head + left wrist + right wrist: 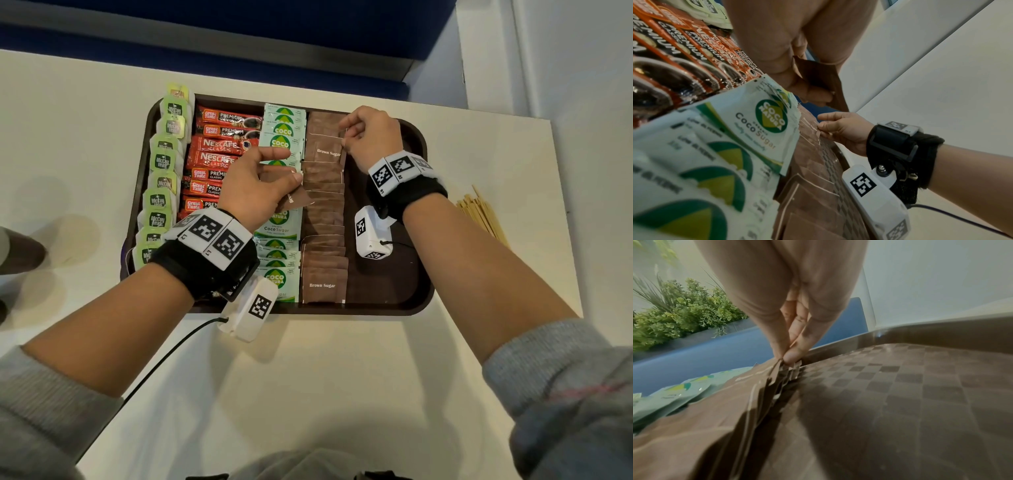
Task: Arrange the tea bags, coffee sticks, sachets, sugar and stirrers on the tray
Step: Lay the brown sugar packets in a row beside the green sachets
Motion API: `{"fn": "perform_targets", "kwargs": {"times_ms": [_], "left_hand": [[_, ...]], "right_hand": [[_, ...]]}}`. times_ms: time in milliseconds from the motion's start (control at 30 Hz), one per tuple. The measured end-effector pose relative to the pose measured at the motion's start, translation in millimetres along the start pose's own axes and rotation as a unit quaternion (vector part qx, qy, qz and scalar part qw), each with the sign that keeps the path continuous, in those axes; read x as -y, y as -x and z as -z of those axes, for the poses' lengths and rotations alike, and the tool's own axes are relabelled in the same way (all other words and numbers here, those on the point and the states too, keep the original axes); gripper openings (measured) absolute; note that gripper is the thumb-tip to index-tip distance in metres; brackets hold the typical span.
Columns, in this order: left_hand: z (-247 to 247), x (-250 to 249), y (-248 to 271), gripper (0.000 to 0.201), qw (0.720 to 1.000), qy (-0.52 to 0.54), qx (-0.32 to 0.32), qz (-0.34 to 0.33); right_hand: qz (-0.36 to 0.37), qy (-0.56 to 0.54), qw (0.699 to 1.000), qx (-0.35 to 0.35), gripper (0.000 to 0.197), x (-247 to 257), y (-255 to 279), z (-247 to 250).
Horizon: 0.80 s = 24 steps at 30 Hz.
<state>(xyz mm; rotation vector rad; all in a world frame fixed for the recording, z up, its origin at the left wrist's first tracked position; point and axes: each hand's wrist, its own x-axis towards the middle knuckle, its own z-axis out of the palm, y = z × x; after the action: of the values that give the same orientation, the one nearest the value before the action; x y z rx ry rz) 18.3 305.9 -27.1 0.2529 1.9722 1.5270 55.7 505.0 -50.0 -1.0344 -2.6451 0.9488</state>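
Observation:
A dark brown tray (416, 274) holds four columns: green tea bags (161, 192), red coffee sticks (219, 147), Coco Sugar sachets (282, 137) and brown sugar packets (323, 219). My left hand (253, 185) hovers over the Coco Sugar column and pinches one brown sugar packet (296, 200), seen as a brown packet (822, 78) in the left wrist view. My right hand (371, 137) pinches the right edge of a brown sugar packet (325, 152) near the far end of that column; its fingertips (791, 356) grip the packet edges (785, 369).
Wooden stirrers (481, 212) lie on the white table (308, 377) to the right of the tray. The tray's right strip (380, 281) is bare checkered surface. A blue bench (239, 34) runs behind the table; green plants (684, 308) stand beyond it.

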Motion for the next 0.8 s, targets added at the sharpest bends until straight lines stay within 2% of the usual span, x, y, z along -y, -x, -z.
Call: {"fn": "perform_targets", "kwargs": {"times_ms": [233,400,500,600,700,800], "left_hand": [[-1.9,-0.1,-0.2,0.037,1.000,0.006,0.001,0.004],[-3.7,-4.4,1.4,0.054,1.000,0.012,0.017,0.016],[-6.5,-7.9,2.0,0.061,1.000,0.018,0.022,0.013],[-9.7,-11.0,4.2,0.061,0.999,0.022,0.025,0.010],[-12.3,-13.5,5.5,0.062,1.000,0.002,0.031,0.005],[-13.8,-15.7,6.3,0.063,0.999,-0.013,0.035,-0.002]], "right_hand": [[-0.004,-0.023,1.000,0.007,0.015,-0.4,2.3,4.2],[0.000,-0.011,1.000,-0.013,0.014,-0.1,9.6,11.1],[0.028,-0.007,1.000,-0.003,0.020,5.5,21.1,17.0],[0.055,-0.067,0.994,0.069,0.027,16.4,35.3,21.5],[0.067,-0.144,0.971,0.177,0.019,25.3,45.6,27.0],[0.075,-0.179,0.956,0.221,0.012,28.3,47.4,30.4]]}}
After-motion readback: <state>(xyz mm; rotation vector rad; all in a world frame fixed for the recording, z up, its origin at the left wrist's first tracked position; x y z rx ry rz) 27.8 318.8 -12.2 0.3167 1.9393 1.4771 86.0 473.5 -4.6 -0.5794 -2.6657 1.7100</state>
